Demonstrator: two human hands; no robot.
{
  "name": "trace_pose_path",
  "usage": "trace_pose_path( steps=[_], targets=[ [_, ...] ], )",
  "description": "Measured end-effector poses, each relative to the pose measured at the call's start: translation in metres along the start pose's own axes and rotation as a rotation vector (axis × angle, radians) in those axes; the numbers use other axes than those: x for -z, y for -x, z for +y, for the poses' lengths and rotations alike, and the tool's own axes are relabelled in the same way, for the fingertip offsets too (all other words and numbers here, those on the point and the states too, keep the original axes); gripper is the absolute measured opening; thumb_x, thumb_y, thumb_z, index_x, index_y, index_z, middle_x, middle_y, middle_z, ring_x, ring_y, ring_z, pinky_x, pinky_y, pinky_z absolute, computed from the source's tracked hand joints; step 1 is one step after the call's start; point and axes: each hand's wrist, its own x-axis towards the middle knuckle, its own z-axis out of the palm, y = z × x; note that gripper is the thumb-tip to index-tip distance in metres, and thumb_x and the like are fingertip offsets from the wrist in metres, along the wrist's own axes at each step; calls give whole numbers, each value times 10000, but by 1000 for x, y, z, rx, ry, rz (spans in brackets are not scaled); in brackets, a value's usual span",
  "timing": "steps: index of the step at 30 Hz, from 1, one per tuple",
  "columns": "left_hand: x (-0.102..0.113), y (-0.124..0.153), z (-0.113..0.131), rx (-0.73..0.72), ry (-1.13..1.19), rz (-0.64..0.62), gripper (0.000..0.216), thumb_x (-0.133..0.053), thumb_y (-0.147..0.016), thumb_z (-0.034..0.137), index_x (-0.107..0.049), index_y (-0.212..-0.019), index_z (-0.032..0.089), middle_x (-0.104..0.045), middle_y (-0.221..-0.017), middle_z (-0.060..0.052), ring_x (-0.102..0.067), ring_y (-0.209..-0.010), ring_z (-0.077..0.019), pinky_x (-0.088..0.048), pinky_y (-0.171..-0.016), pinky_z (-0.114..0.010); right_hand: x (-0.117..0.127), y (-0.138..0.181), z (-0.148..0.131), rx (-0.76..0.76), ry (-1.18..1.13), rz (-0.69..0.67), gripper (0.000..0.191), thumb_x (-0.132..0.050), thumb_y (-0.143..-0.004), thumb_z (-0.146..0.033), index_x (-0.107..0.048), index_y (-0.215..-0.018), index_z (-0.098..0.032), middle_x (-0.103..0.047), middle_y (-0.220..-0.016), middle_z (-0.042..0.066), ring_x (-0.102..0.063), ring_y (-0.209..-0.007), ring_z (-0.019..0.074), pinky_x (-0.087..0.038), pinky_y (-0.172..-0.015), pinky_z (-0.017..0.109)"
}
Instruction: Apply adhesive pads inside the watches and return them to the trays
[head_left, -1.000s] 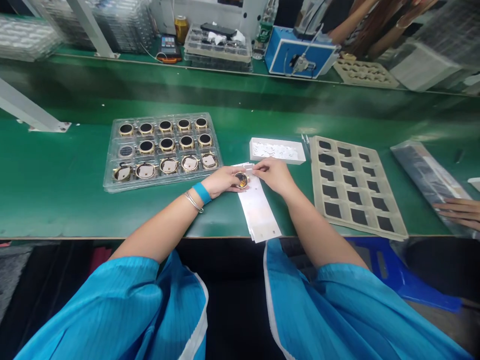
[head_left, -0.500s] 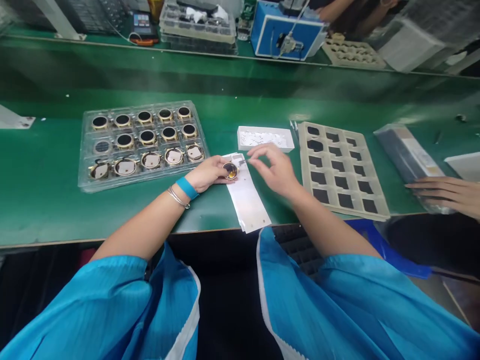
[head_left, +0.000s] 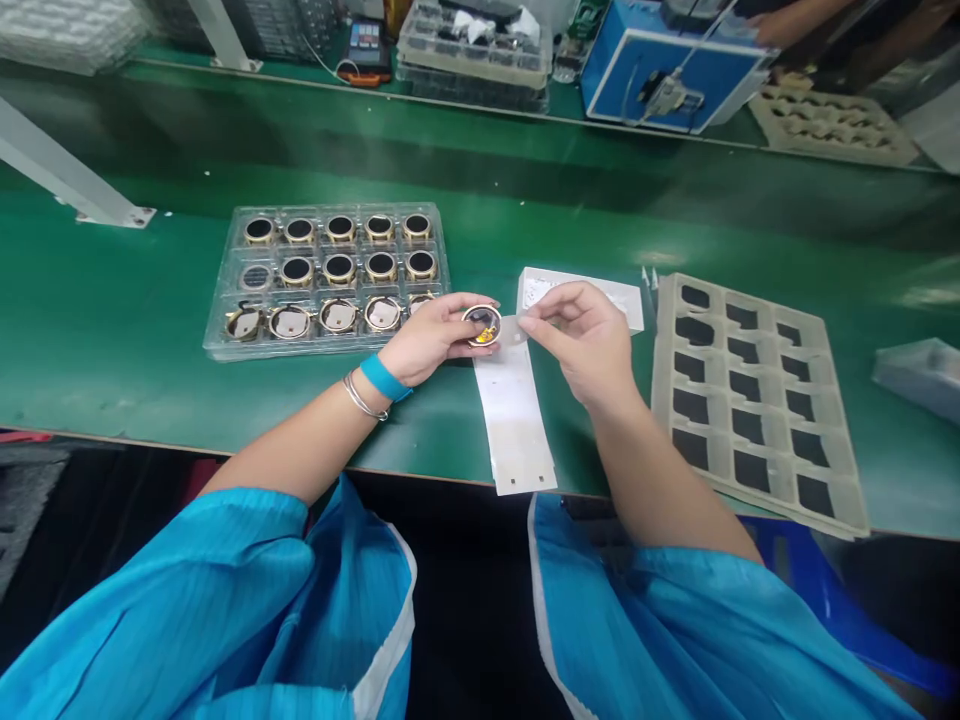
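Observation:
My left hand (head_left: 431, 340) is closed around a gold-rimmed round watch case (head_left: 491, 315), its open inside facing up with a yellow-orange part in it. Just to the right, the thumb and forefinger of my right hand (head_left: 589, 340) are pinched together by the greyish upper end of a white paper strip (head_left: 517, 420). What lies between those fingertips is too small to make out. The strip runs from below the watch case down to the table's front edge. Behind my right hand stands a small white box (head_left: 622, 300) with tiny pieces in it, partly hidden.
A clear plastic tray (head_left: 217, 340) of gold watch cases lies left. A beige compartment tray (head_left: 844, 460) with dark squares lies right, a clear bag-like package (head_left: 919, 370) beyond it. On the back shelf stand a blue machine (head_left: 637, 75) and stacked clear boxes (head_left: 469, 65).
The view has swung left, and the co-worker's hand at the right is out of sight. My right fingers have closed into a pinch nearer the watch case, which my left hand still holds.

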Motion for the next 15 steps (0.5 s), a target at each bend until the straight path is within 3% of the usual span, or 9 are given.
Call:
trace_pose_path(
  steps=[5, 9, 15],
  targets=[
    [-4, 4, 2, 67, -18, 27, 208, -592, -874, 124, -715, -1038, 158, -663, -837, -19, -655, -698, -103, -630, -789, -328, 1, 2, -5, -30, 34, -47, 354, -792, -740, -460, -564, -886, -232, -626, -815, -26, -642, -805, 149, -542, -830, 342],
    [-5, 5, 1, 76, -12, 9, 311, -572, -827, 66, -722, -1080, 168, -686, -898, -24, -652, -723, -97, -617, -829, -312, -5, 7, -8, -46, 83, -80, 301, -775, -761, -397, -551, -860, -223, -631, -800, -29, -630, -764, 140, -533, -815, 341],
    [-8, 8, 2, 116, 17, -54, 420, -505, -735, 5, -709, -1096, 71, -716, -908, -86, -703, -855, -177, -587, -937, -401, -10, 10, -12, -17, 166, -8, 248, -758, -761, -316, -531, -800, -225, -625, -774, -35, -630, -740, 137, -537, -759, 321]
  ],
)
